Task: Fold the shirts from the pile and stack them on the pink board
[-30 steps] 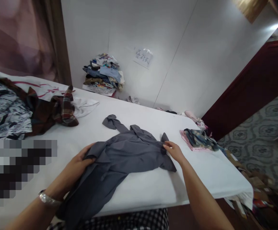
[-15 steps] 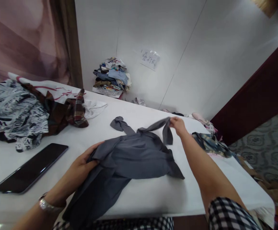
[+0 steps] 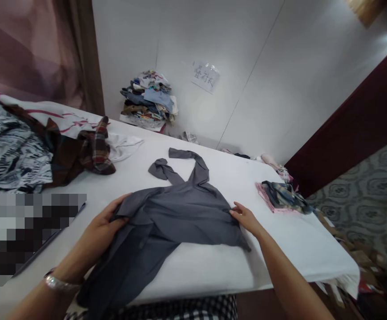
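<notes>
A dark grey long-sleeved shirt (image 3: 187, 213) lies across the white table, one end draping over the front edge towards me. Its two sleeves point to the far side; one bends into a hook shape and the other is bunched at its tip. My left hand (image 3: 105, 226) is closed on the shirt's left end, thumb on top and fingers partly under the cloth. At the right edge of the shirt, my right hand (image 3: 245, 218) takes the cloth at its fingertips, one finger sticking out above it.
Crumpled printed and plaid clothes (image 3: 16, 146) lie at the left. A tall clothes pile (image 3: 150, 100) stands at the back, below a paper sign (image 3: 205, 76). Folded garments (image 3: 283, 198) are on the right of the white table (image 3: 313, 249). A pixelated patch covers the lower left.
My right hand has let go of the sleeve, which now lies bent on the table's far side, and has come down to the shirt's right edge. My left hand keeps its hold.
</notes>
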Demonstrator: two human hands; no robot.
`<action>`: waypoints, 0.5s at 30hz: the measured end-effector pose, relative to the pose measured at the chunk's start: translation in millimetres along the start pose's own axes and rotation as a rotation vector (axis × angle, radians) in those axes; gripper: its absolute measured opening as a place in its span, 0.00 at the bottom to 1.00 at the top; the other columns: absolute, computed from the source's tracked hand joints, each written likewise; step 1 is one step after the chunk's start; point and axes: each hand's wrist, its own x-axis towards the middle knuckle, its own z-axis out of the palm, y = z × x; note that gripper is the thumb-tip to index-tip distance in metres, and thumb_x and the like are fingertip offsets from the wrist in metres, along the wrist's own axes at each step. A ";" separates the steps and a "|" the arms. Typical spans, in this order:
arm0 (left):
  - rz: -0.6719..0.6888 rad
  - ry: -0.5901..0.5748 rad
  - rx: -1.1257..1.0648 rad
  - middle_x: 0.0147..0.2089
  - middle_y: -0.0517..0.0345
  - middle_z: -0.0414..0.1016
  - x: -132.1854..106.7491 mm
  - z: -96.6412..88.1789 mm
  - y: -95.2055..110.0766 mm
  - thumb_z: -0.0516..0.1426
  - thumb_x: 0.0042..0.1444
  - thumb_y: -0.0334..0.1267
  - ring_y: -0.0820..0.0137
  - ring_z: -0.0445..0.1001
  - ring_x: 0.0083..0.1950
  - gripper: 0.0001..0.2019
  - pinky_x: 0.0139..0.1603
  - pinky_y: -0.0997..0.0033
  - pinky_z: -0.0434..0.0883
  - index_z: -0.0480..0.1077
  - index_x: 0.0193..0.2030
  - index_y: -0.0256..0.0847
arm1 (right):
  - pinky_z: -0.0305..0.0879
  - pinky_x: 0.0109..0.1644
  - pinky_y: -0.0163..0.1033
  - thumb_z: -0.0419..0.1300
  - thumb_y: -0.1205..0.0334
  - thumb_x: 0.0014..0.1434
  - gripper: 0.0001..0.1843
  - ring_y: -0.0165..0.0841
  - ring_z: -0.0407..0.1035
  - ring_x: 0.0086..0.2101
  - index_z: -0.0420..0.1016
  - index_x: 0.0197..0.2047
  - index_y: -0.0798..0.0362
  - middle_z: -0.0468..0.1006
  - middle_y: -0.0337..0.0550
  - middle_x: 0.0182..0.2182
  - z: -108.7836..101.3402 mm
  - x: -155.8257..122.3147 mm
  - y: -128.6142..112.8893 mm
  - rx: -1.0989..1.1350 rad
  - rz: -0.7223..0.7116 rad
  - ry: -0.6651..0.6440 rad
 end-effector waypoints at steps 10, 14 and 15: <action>0.266 -0.053 0.150 0.60 0.60 0.69 -12.9 28.4 55.4 0.56 0.48 0.45 0.61 0.66 0.61 0.27 0.67 0.60 0.57 0.66 0.58 0.49 | 0.58 0.32 0.37 0.61 0.51 0.48 0.12 0.33 0.64 0.25 0.70 0.23 0.51 0.71 0.37 0.20 -9.7 -26.0 0.0 0.068 0.007 -0.037; 0.337 -0.043 0.132 0.59 0.63 0.71 -27.5 23.0 80.9 0.58 0.47 0.50 0.60 0.66 0.61 0.26 0.65 0.62 0.60 0.69 0.55 0.51 | 0.64 0.34 0.39 0.63 0.45 0.47 0.17 0.34 0.68 0.29 0.70 0.33 0.49 0.76 0.38 0.29 -38.9 -29.7 -6.9 0.636 -0.047 0.126; 0.329 -0.032 0.101 0.58 0.64 0.71 -32.7 19.8 87.0 0.59 0.46 0.52 0.59 0.68 0.60 0.27 0.64 0.61 0.62 0.69 0.54 0.52 | 0.65 0.35 0.40 0.63 0.45 0.48 0.17 0.35 0.69 0.30 0.70 0.34 0.48 0.77 0.39 0.31 -50.0 -29.2 -7.8 0.707 -0.068 0.180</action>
